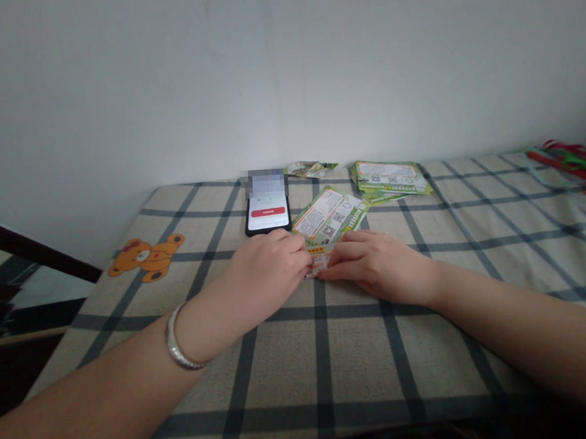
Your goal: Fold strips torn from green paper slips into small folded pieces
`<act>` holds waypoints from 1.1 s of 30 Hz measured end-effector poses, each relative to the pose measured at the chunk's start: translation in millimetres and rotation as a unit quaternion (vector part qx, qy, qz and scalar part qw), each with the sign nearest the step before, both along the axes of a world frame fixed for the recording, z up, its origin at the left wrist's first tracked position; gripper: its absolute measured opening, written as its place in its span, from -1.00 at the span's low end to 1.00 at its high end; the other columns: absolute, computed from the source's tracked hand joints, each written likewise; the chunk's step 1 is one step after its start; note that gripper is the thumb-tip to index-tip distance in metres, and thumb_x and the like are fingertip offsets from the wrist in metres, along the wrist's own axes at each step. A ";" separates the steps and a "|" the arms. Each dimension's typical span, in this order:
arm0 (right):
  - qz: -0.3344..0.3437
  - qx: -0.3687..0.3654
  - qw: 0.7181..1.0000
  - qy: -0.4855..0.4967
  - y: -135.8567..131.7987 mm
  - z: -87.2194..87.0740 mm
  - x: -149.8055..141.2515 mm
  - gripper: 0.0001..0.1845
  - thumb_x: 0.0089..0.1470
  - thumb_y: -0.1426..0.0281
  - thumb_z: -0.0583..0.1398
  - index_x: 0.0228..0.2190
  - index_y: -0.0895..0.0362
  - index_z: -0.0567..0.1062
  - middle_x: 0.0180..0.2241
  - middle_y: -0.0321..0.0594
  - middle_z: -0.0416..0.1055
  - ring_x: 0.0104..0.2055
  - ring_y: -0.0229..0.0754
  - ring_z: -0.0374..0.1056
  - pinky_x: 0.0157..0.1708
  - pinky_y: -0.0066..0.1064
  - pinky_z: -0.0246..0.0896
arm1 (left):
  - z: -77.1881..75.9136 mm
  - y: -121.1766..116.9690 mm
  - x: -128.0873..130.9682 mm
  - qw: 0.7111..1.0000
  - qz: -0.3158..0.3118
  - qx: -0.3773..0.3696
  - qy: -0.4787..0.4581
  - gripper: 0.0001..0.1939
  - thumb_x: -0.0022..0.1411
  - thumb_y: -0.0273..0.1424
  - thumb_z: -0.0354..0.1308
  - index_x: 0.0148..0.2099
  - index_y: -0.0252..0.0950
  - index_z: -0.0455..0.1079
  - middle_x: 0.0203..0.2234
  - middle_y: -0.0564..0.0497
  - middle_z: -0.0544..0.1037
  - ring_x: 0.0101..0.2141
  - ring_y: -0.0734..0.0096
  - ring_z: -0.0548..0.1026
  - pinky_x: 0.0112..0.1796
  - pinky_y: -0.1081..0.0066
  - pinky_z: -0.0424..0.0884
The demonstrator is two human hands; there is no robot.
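Observation:
A green-edged printed flyer point(327, 214) with two QR codes lies slanted on the checked tablecloth in front of me. At its near end, between my hands, shows a small white printed part with an orange band point(318, 260); whether it is a folded flap of that flyer or a separate paper, I cannot tell. My left hand point(276, 263) has its curled fingers closed on this paper's left side. On its right side, my right hand point(375, 264) pinches it with the fingers and thumb together. Both hands partly hide the paper, and a silver bangle circles my left wrist.
A phone point(268, 211) with a lit screen lies just beyond my left hand. Behind the flyer are a crumpled or folded flyer point(314, 169) and a stack of similar flyers point(390, 177). Red and green strips point(575, 166) lie far right. A wall point(284, 74) borders the back.

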State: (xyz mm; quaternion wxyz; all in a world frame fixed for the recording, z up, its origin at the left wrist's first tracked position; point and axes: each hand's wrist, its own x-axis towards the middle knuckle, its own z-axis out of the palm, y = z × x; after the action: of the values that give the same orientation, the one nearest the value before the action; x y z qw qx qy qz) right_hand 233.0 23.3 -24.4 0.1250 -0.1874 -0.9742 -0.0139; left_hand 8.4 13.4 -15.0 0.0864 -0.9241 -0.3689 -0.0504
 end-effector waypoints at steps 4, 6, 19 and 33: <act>0.001 -0.010 1.000 -0.009 0.3 -1.3 -0.7 -0.69 0.26 0.42 0.06 -0.03 0.06 0.49 -0.14 -0.17 0.48 -0.15 -0.15 0.31 -0.15 -0.27 0.25 | 0.0 0.0 -0.5 1.000 -0.004 0.004 -0.001 -0.81 0.31 -0.39 0.06 -0.29 -0.27 0.49 -0.34 -0.03 0.51 -0.27 0.22 0.43 -0.29 0.25 0.36; 0.001 -0.010 1.000 -0.006 0.7 -3.0 -0.8 -0.67 0.26 0.42 0.05 0.00 0.06 0.48 -0.11 -0.16 0.46 -0.13 -0.13 0.30 -0.14 -0.25 0.25 | 0.2 0.0 -0.8 1.000 -0.008 0.008 -0.001 -0.81 0.31 -0.40 0.07 -0.30 -0.28 0.49 -0.34 -0.04 0.51 -0.27 0.22 0.43 -0.30 0.26 0.36; -0.021 0.065 0.997 -0.032 -2.4 -6.7 -4.0 -0.64 0.28 0.37 0.02 0.06 -0.01 0.41 -0.18 -0.21 0.46 -0.22 -0.13 0.26 -0.33 -0.29 0.19 | 1.9 1.9 -0.1 1.000 -0.008 -0.016 -0.009 -0.84 0.27 -0.43 0.08 -0.32 -0.29 0.48 -0.33 -0.04 0.51 -0.26 0.22 0.44 -0.25 0.23 0.39; -0.030 0.125 0.990 -0.061 -9.4 -4.8 -6.5 -0.64 0.31 0.37 -0.01 0.08 0.02 0.37 -0.19 -0.21 0.44 -0.28 -0.17 0.22 -0.44 -0.34 0.06 | 1.8 5.6 -2.9 0.999 -0.012 -0.035 -0.019 -0.85 0.25 -0.42 0.10 -0.34 -0.28 0.48 -0.36 -0.03 0.50 -0.29 0.25 0.44 -0.26 0.25 0.38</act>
State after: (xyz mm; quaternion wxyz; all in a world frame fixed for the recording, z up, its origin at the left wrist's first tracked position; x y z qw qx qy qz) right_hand 226.5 13.9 -29.1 0.0874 -0.1981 -0.9646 -0.1506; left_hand 5.5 18.9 -13.2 0.0467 -0.9297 -0.3609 -0.0559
